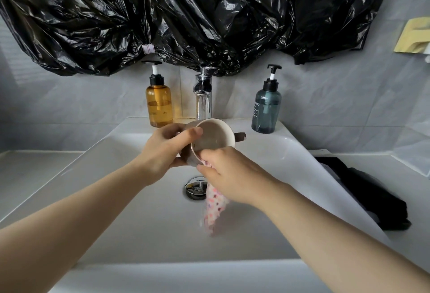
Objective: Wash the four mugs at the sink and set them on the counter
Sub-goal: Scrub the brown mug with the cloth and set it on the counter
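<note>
In the head view, we grip the cream mug (215,134) with our left hand (162,150), thumb over its rim, mouth tilted toward us above the sink (139,211). Just right of that hand, our right hand (230,176) clutches a dotted pink cloth (215,209), apparently against the mug's underside; its blurred tail hangs below.

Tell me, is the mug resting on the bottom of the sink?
No, the left hand holds the mug tilted above the sink, while the right hand grips a spotted cloth at its rim.
</note>
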A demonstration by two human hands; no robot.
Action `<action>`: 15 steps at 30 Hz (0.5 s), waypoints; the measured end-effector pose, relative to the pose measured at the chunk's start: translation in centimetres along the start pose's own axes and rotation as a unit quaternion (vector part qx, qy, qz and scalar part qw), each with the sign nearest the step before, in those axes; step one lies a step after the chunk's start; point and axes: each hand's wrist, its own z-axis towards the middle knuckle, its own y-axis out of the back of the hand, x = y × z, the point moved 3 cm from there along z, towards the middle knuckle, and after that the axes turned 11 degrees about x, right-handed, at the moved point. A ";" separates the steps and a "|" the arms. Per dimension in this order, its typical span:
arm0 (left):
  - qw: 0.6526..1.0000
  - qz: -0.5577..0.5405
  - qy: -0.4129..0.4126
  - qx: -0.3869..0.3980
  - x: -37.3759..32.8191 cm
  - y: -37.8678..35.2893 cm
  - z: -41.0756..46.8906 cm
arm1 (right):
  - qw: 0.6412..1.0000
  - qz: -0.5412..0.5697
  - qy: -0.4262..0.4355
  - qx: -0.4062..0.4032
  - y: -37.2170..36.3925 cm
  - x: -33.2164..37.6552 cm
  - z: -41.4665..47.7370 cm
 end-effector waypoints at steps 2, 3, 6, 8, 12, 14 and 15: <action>0.999 0.011 0.019 0.030 0.0 0.4 0.0 | 0.995 -0.096 0.010 0.009 0.5 -0.1 -0.3; 0.998 0.030 0.024 0.046 0.0 0.6 0.0 | 0.990 -0.137 0.010 0.014 0.8 -0.2 -0.5; 0.992 0.068 0.046 0.096 -0.4 0.9 -0.4 | 0.973 -0.227 0.006 0.027 1.7 -0.2 -1.0; 0.989 0.065 0.064 0.116 -0.5 0.9 -0.7 | 0.964 -0.266 0.005 0.030 1.5 -0.1 -1.1; 0.992 0.060 0.053 0.095 -0.5 0.9 -0.8 | 0.963 -0.267 -0.004 0.034 0.9 -0.1 -0.7; 0.996 0.057 0.031 0.060 -0.5 0.8 -0.7 | 0.975 -0.219 -0.012 0.034 0.7 -0.2 -0.5; 0.997 0.055 0.020 0.046 -0.4 0.6 -0.7 | 0.980 -0.196 -0.014 0.030 0.5 -0.2 -0.3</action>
